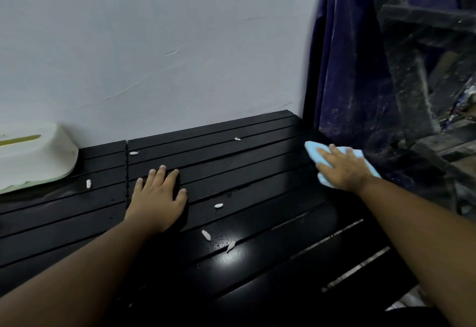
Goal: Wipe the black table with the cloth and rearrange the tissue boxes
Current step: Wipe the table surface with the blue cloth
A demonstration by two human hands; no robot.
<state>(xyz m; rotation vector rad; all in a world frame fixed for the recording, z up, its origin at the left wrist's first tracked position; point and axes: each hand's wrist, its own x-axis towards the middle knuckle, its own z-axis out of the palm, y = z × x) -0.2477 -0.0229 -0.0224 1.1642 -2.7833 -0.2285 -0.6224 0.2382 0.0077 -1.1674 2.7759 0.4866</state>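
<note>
- My right hand [340,169] lies flat on the light blue cloth [313,149], fingers straight and close together, pressing it down at the far right end of the black table [257,172]. The cloth shows beyond my fingertips and under my wrist.
- My left hand [158,198] rests palm down on the slats near the middle of the table, fingers straight and a little spread, thumb out to the right. It holds nothing.
- Both of my forearms reach in from the lower edge, bare.
- Small white scraps [218,205] lie scattered on the slats: one just right of my left hand, two nearer to me beside a bright patch of reflected light, one left of my left hand, and two farther back towards the wall.
- Tiny drops of wet speckle the slats around the bright patch.
- One white tissue box [46,156] with a yellowish slot on top sits at the far left of the table, against the wall, well apart from both hands. The left edge of the view cuts it off.
- A pale grey wall [154,56] stands behind the table.
- A dark blue curtain [345,69] hangs just right of the table, with dusty dark shelving [425,30] beyond it.
</note>
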